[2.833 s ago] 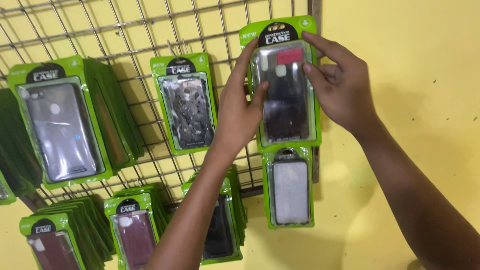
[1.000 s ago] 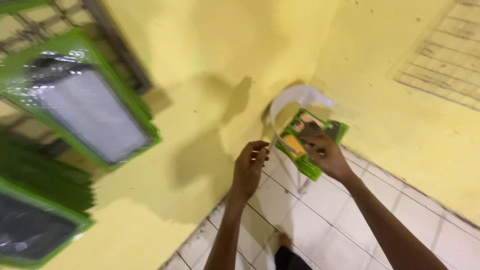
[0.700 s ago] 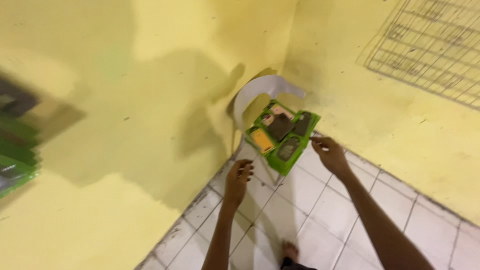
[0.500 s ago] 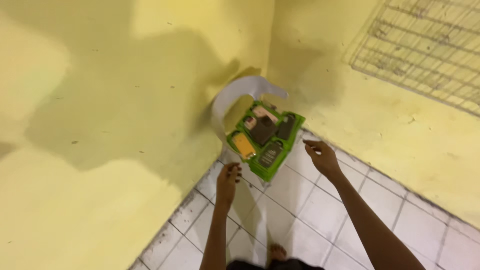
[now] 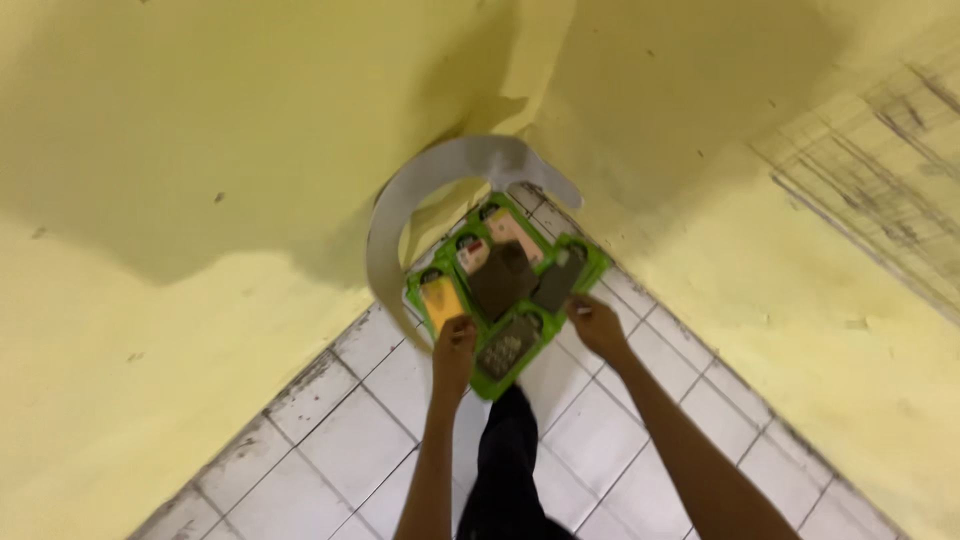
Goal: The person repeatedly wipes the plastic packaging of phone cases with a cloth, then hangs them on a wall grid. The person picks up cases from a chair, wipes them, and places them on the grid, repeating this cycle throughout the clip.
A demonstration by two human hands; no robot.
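While both hands [image 5: 455,345] [image 5: 596,322] reach in, grip unclear: green phone-case packs [image 5: 500,290], long axes fanned toward the wall corner.

Both forearms are bare of sleeves; one leg wears black trousers [image 5: 510,460].

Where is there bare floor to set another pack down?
Bare tiled floor lies between the left wall and the left hand; more lies beyond the right hand toward the right wall. The corner, with the green packs on the white chair, is crowded.
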